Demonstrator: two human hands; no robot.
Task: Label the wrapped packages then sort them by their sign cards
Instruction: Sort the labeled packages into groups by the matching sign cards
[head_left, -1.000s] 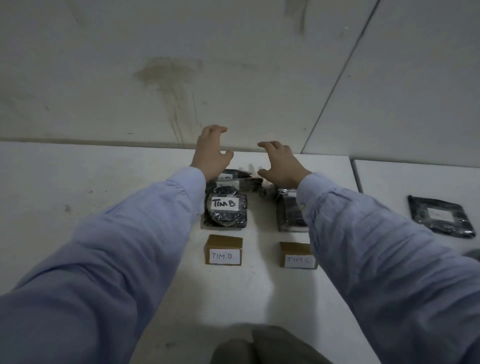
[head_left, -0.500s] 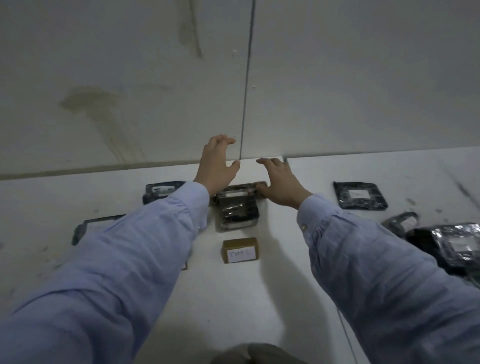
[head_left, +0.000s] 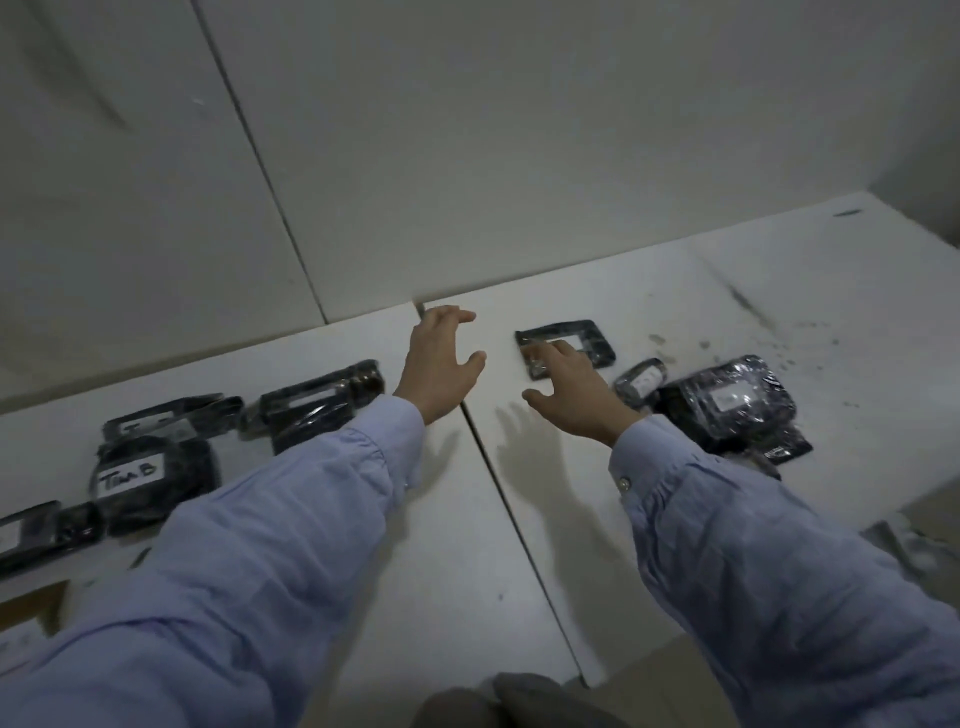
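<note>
Two hands out, nothing gripped. Nearest, at 8 o'clock, a brown card sat at the frame edge, likely a sign card, with no text we could read. Further out at 9, the round wrapped package carried a white label reading "Tim B". The other wrapped packages beside it had labels too blurred to read.

Our left hand hovered spread over the table seam at 12. Our right hand was stretched flat, fingers straight, tips over the near corner of the flat package at 1, close to the wall. Its label wasn't legible.

Risks:
- Slick film: a fingertip drag could skate it away.
- The right sleeve could clip the pile at 2.
- Sorting on an unread label would misfile it.
</note>
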